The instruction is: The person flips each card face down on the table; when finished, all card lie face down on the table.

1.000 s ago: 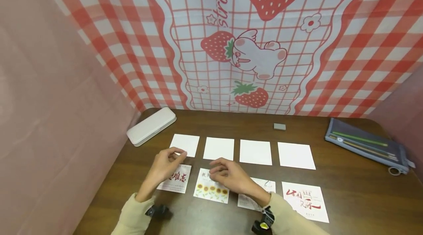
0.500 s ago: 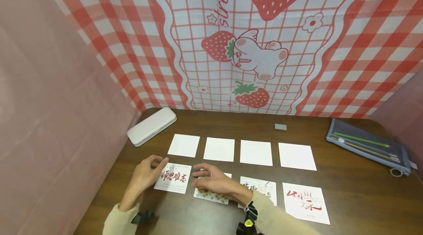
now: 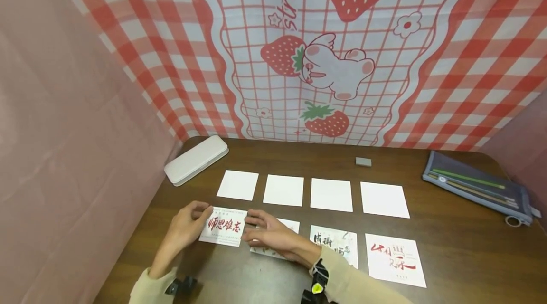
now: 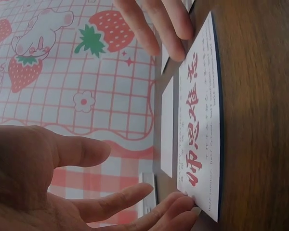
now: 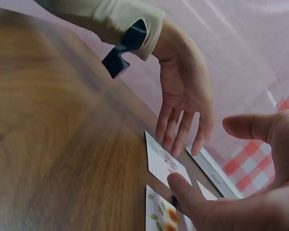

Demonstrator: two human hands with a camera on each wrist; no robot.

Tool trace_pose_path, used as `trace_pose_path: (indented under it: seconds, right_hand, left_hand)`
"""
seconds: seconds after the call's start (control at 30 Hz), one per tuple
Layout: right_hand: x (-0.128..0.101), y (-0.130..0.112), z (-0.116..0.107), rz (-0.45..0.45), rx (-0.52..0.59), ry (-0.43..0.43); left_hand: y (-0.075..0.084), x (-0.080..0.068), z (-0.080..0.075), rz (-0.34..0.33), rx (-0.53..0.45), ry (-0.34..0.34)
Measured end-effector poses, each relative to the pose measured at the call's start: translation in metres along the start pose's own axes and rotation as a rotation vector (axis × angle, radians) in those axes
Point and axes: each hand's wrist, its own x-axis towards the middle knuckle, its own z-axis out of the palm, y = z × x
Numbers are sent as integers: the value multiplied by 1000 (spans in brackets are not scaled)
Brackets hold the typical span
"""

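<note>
A white card with red calligraphy lies flat at the left end of the near row on the brown table. My left hand touches its left edge with straight fingers. My right hand reaches in from the other side, its fingers at the card's right edge, and lies over a sunflower card, hiding most of it. In the right wrist view the left hand hovers with its fingertips on the calligraphy card, next to the sunflower card. Neither hand grips anything.
Two more printed cards continue the near row. Several blank white cards form the far row. A white case lies at the back left, a grey eraser at the back, and a pencil pouch at the right.
My left hand has drawn back from the far blank card to the calligraphy card's left edge. My right hand has slid left to that card's right edge. The card's writing now shows.
</note>
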Motion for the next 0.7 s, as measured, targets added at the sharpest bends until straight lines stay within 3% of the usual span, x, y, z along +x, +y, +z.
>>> trace_pose_path:
  seconds: [0.4,0.7]
  right_hand:
    - [8,0,19,-23,331,208]
    - [8,0,30,-30,389,283]
  left_hand:
    - [7,1,5,30,-17,9]
    - [10,0,10,28,1,6]
